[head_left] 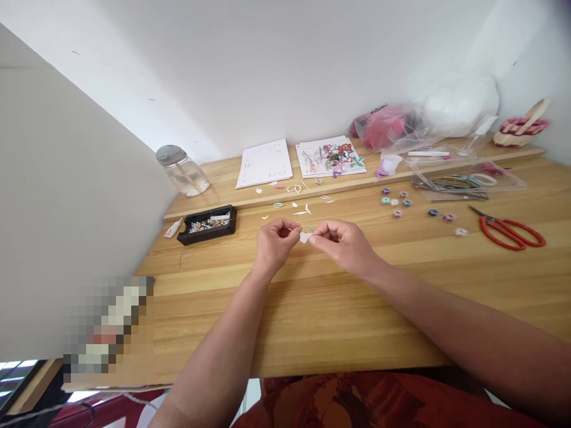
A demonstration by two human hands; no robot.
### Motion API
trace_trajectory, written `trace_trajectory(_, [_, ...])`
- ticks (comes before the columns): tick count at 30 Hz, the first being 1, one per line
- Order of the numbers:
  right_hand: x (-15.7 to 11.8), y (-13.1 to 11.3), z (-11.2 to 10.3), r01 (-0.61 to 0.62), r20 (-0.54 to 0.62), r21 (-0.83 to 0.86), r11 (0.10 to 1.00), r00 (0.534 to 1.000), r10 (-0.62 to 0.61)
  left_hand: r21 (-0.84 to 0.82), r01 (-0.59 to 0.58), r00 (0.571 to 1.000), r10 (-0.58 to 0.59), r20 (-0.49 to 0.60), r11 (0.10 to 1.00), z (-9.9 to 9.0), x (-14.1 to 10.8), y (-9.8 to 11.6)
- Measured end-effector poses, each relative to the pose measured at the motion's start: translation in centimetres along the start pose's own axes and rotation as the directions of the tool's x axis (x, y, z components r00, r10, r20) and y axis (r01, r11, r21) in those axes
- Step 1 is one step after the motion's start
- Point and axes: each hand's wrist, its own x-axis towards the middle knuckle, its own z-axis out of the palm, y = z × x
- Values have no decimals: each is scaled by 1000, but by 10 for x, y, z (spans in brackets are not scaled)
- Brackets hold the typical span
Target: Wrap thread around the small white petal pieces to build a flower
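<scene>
Near the middle of the wooden table, my left hand and my right hand face each other, both pinched. A small white petal-shaped cut-out lies between them, its edge in my right thumb and fingers. A thin greenish strand arcs from one hand to the other; my left fingertips hold its end. Whether it is thread or wire I cannot tell. Just beyond the hands are small white cut-outs and a green-edged leaf shape.
A black tray of beads, a glue tube and a bottle stand left. On the right are thread bobbins, red-handled scissors and a clear tool box. Papers and colourful flower pieces occupy the raised back ledge.
</scene>
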Motion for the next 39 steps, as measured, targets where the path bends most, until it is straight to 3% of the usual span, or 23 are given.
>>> trace_trajectory(4, [8, -4, -16, 160, -46, -168, 973, 984, -170, 3, 45, 976, -44, 214, 999, 0, -4, 2])
trace_trajectory(7, [16, 2, -22, 175, -42, -137, 975, 982, -182, -68, 86, 941, -59, 333, 994, 1, -7, 8])
trace_trajectory(9, [21, 9, -23, 127, -25, -57, 990, 991, -128, -124, 114, 929, -62, 366, 986, 1, -9, 13])
trace_trajectory(12, [24, 17, -18, -77, 26, 152, 985, 997, 74, -213, 146, 933, -63, 354, 966, 1, -9, 15])
trace_trajectory(15, [19, 20, -9, -313, 122, 364, 877, 950, 288, -341, 169, 949, -59, 310, 925, 2, -7, 11])
trace_trajectory(20, [8, 16, 2, -442, 263, 453, 775, 896, 358, -505, 138, 987, -75, 143, 852, 4, -2, 3])
trace_trajectory(25, [2, 13, 8, -316, 155, 315, 895, 947, 280, -418, 85, 995, -98, -10, 905, 5, 0, 0])
trace_trajectory(29, [-2, 8, 7, -94, 40, 55, 994, 995, 92, -265, 26, 999, -36, -33, 964, 5, 1, -2])
trace_trajectory(34, [-1, -6, -7, 176, -61, -222, 959, 979, -194, -175, 9, 992, 13, 126, 985, 4, -1, 0])
trace_trajectory(39, [13, -2, -22, 201, -60, -195, 960, 975, -216, -200, 45, 921, 37, 388, 979, 4, -9, 9])
